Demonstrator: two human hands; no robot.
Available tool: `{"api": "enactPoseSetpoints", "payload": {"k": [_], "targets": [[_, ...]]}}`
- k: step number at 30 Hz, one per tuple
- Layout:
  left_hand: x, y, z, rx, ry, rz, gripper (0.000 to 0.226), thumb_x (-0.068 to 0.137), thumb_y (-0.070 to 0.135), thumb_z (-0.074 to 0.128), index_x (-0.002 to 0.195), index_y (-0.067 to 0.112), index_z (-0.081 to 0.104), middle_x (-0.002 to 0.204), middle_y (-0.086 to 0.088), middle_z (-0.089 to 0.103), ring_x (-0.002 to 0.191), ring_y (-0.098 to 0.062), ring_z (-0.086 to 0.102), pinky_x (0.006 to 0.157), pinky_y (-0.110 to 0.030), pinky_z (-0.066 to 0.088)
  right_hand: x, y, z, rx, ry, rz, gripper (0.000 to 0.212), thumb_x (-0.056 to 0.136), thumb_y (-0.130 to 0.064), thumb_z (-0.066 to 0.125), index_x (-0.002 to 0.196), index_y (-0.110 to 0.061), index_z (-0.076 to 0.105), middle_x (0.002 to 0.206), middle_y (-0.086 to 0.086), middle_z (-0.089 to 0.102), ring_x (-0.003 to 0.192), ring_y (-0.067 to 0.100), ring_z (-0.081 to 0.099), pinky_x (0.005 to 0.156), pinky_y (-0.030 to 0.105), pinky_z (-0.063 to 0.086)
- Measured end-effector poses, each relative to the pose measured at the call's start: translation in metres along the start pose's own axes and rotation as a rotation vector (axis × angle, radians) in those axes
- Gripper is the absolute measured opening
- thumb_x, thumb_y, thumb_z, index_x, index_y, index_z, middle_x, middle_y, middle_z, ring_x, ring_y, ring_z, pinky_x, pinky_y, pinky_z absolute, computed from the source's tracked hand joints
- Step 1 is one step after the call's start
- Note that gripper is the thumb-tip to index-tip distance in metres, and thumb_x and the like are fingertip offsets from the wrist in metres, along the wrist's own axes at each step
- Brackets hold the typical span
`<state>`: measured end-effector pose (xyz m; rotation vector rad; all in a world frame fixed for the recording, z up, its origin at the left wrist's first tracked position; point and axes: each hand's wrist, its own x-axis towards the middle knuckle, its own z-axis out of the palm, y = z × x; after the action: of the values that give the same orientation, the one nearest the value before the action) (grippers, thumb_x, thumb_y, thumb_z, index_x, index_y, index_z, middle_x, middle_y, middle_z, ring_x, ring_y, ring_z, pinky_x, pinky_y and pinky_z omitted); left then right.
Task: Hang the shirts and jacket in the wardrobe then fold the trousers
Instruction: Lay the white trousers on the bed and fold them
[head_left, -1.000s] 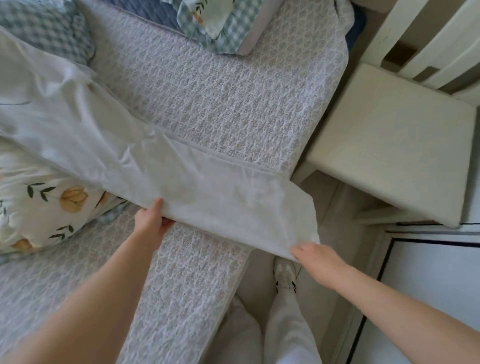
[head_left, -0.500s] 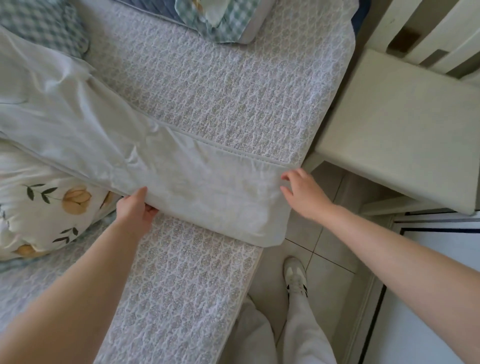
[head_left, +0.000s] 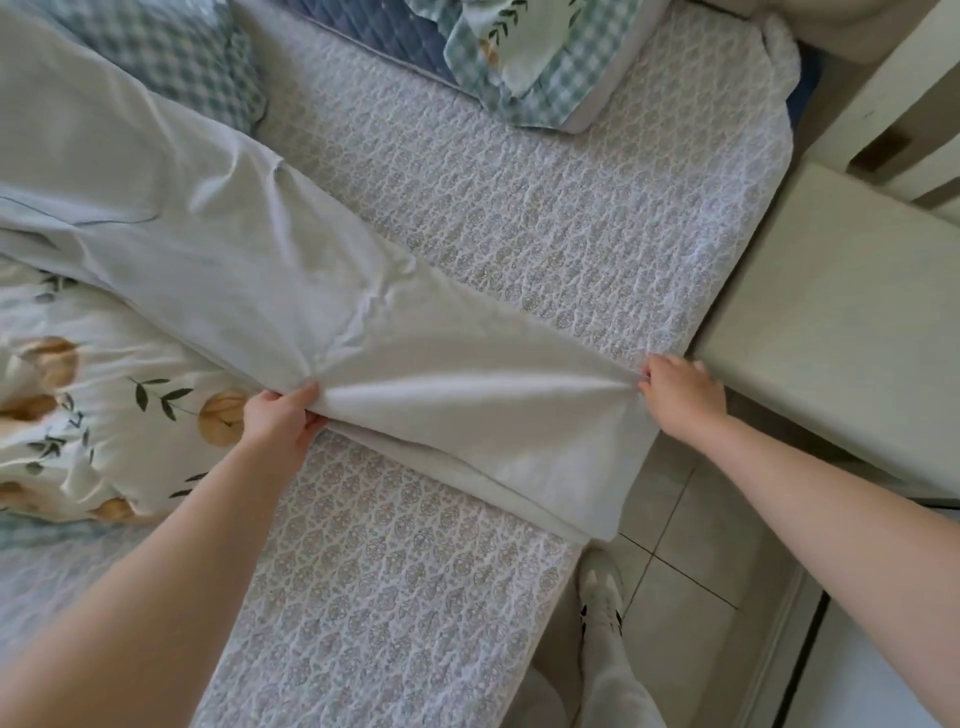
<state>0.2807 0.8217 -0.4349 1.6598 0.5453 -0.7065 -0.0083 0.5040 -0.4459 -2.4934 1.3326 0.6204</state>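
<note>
Obs.: person's body, head view. Two bare arms, pale legwear, one shod foot.

Left hand and right hand are both bare, and the left forearm and right forearm are uncovered as far as the frame edges. Below the right hand, nearer the wearer, is one shoe: off-white upper, rounded toe, dark stripes on the sides toward the heel end. Detail is soft and no marking is legible. A pale grey-white trouser leg meets the shoe, loose in cut and plain in cloth, and runs out of the bottom edge. Just beside it, towards the left hand's side, a second leg is in the same pale cloth; its foot is hidden.
</note>
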Motion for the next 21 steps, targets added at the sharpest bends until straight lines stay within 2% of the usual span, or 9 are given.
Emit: {"api": "enactPoseSetpoints", "payload": {"k": [3, 5, 7, 12, 14, 16, 18, 20, 21], "targets": [[0.006, 0.01, 0.002, -0.018, 0.013, -0.027, 0.025, 0.095, -0.003, 0.055, 0.119, 0.003, 0.056, 0.104, -0.009, 0.066, 0.089, -0.023, 0.066, 0.071, -0.034, 0.055, 0.013, -0.029, -0.018, -0.115, -0.062, -0.007, 0.036, 0.093, -0.021, 0.05, 0.127, -0.012, 0.046, 0.134, 0.012, 0.045, 0.123, 0.036, 0.041, 0.098, 0.045, 0.041], [0.012, 0.027, 0.002, -0.068, 0.039, -0.005, 0.021, 0.095, 0.001, 0.056, 0.116, 0.005, 0.057, 0.107, -0.01, 0.066, 0.09, -0.023, 0.066, 0.077, -0.037, 0.055, 0.026, -0.058, -0.031, -0.099, -0.042, -0.091, 0.042, 0.089, -0.016, 0.051, 0.13, -0.011, 0.043, 0.134, 0.012, 0.044, 0.122, 0.036, 0.041, 0.097, 0.044, 0.041], [0.021, 0.05, -0.002, -0.105, 0.093, 0.025, 0.017, 0.095, 0.008, 0.06, 0.112, 0.009, 0.057, 0.11, -0.007, 0.066, 0.094, -0.024, 0.065, 0.082, -0.038, 0.054, 0.042, -0.093, -0.04, -0.035, -0.042, -0.217, 0.036, 0.091, -0.014, 0.048, 0.127, -0.011, 0.045, 0.131, 0.012, 0.047, 0.119, 0.034, 0.042, 0.096, 0.043, 0.042], [0.049, 0.12, -0.02, -0.146, 0.248, 0.095, 0.007, 0.095, 0.02, 0.062, 0.091, 0.017, 0.058, 0.1, -0.004, 0.066, 0.087, -0.02, 0.066, 0.08, -0.034, 0.057, 0.083, -0.196, -0.059, 0.243, -0.147, -0.377, 0.025, 0.095, -0.019, 0.048, 0.114, -0.007, 0.057, 0.117, 0.015, 0.062, 0.108, 0.032, 0.056, 0.082, 0.033, 0.043], [0.061, 0.146, -0.031, -0.194, 0.313, 0.103, 0.008, 0.094, 0.022, 0.064, 0.097, 0.017, 0.058, 0.101, -0.003, 0.066, 0.09, -0.02, 0.067, 0.084, -0.035, 0.057, 0.095, -0.233, -0.065, 0.31, -0.187, -0.399, 0.026, 0.095, -0.024, 0.05, 0.113, -0.007, 0.06, 0.115, 0.014, 0.064, 0.106, 0.032, 0.058, 0.081, 0.032, 0.043], [0.073, 0.168, -0.043, -0.256, 0.352, 0.101, 0.023, 0.093, 0.023, 0.067, 0.113, 0.015, 0.059, 0.11, -0.005, 0.066, 0.094, -0.021, 0.068, 0.086, -0.038, 0.058, 0.108, -0.264, -0.072, 0.332, -0.229, -0.424, 0.03, 0.096, -0.028, 0.051, 0.111, -0.005, 0.062, 0.113, 0.015, 0.066, 0.106, 0.033, 0.059, 0.084, 0.035, 0.046], [0.081, 0.185, -0.051, -0.313, 0.383, 0.099, 0.04, 0.091, 0.021, 0.069, 0.128, 0.011, 0.057, 0.115, -0.007, 0.066, 0.096, -0.021, 0.07, 0.085, -0.04, 0.059, 0.12, -0.29, -0.078, 0.354, -0.273, -0.449, 0.034, 0.096, -0.03, 0.052, 0.107, -0.002, 0.065, 0.108, 0.016, 0.068, 0.102, 0.034, 0.061, 0.081, 0.037, 0.047], [0.088, 0.196, -0.055, -0.339, 0.41, 0.092, 0.044, 0.09, 0.018, 0.07, 0.131, 0.01, 0.056, 0.117, -0.008, 0.066, 0.099, -0.022, 0.069, 0.087, -0.043, 0.058, 0.129, -0.311, -0.085, 0.426, -0.337, -0.458, 0.035, 0.096, -0.033, 0.052, 0.105, -0.003, 0.066, 0.106, 0.014, 0.069, 0.101, 0.032, 0.062, 0.075, 0.033, 0.046], [0.091, 0.2, -0.056, -0.337, 0.418, 0.094, 0.042, 0.089, 0.014, 0.07, 0.129, 0.01, 0.057, 0.118, -0.008, 0.065, 0.1, -0.023, 0.068, 0.087, -0.044, 0.057, 0.134, -0.322, -0.087, 0.492, -0.378, -0.464, 0.034, 0.096, -0.034, 0.052, 0.106, -0.004, 0.067, 0.107, 0.013, 0.069, 0.101, 0.03, 0.063, 0.08, 0.032, 0.048]]}}
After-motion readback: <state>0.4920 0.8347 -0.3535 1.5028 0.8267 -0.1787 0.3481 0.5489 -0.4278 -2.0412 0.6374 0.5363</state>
